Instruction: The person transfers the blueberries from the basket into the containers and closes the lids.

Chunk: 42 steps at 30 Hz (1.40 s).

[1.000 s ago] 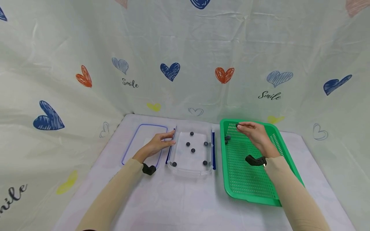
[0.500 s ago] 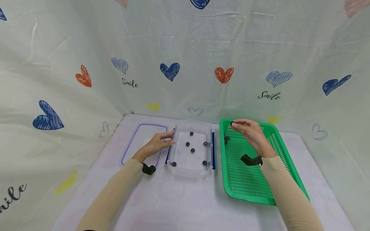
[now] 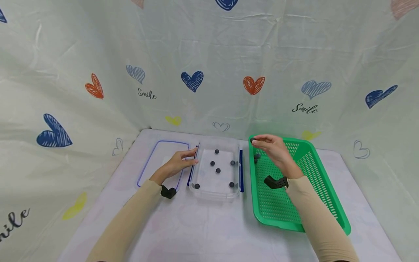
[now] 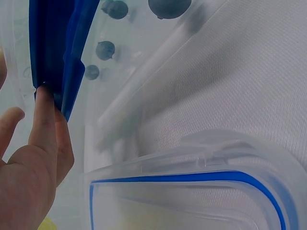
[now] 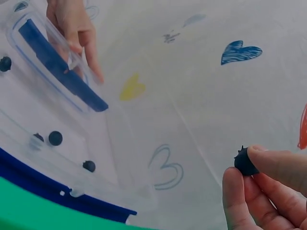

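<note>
We see a pale cloth (image 3: 203, 233) covering the table, with a whitish sheet (image 3: 222, 43) hung behind and at the sides, printed with hearts (image 3: 192, 81) and the word Smile (image 3: 305, 108); on the cloth lie a blue-edged clear lid (image 3: 157, 165), a clear box (image 3: 226, 176) with six loose blueberries (image 3: 218, 170), and a green basket (image 3: 268, 222). The left hand covers part of the lid, the right forearm crosses the basket, and both beige sleeves (image 3: 124, 222) run off the bottom edge; we cannot count the dark berries (image 3: 256, 159) bunched at the basket's left wall, and in the left wrist view one berry in the box is cut by the top edge. Our left hand (image 3: 178, 162) reaches to the box's left side, fingers extended, a fingertip touching its blue flap (image 4: 57, 43); our right hand (image 3: 275, 149) is lifted over the basket, pinching one blueberry (image 5: 245, 162) between thumb and fingertips, near the basket's far left corner in the head view.
</note>
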Available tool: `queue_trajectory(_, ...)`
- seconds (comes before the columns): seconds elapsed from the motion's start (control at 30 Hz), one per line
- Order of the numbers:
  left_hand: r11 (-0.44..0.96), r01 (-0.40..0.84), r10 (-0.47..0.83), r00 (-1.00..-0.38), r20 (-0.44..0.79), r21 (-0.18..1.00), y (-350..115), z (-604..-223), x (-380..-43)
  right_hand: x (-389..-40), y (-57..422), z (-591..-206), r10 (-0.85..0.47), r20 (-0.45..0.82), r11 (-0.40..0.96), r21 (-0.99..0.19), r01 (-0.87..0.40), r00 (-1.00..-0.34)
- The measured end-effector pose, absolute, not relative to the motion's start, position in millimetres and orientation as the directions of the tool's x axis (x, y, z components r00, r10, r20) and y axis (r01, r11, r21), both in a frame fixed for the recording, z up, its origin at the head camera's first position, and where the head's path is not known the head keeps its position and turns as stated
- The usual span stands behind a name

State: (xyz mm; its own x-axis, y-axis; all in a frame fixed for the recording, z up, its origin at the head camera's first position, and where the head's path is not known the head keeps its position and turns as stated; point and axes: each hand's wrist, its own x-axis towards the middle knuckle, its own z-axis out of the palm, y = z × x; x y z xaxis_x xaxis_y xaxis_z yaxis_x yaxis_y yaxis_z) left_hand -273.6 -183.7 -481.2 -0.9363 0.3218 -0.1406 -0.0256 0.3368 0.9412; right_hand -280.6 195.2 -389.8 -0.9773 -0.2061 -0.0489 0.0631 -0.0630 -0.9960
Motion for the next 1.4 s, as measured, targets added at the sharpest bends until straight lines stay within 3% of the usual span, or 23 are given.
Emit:
queue_trajectory(0.97, 0.321, -0.016, 0.339, -0.932, -0.13, 0.947, -185.9, -478.8, -273.0, -276.0, 130.1, -397.0, -0.315, -0.1, -0.014, -0.994, 0.11, -0.944)
queue_trajectory(1.4, 0.327, -0.019, 0.339, -0.931, -0.136, 0.945, -185.4, -478.9, -273.3, -278.3, 116.6, -409.3, -0.303, -0.112, 0.141, -0.987, 0.072, -0.946)
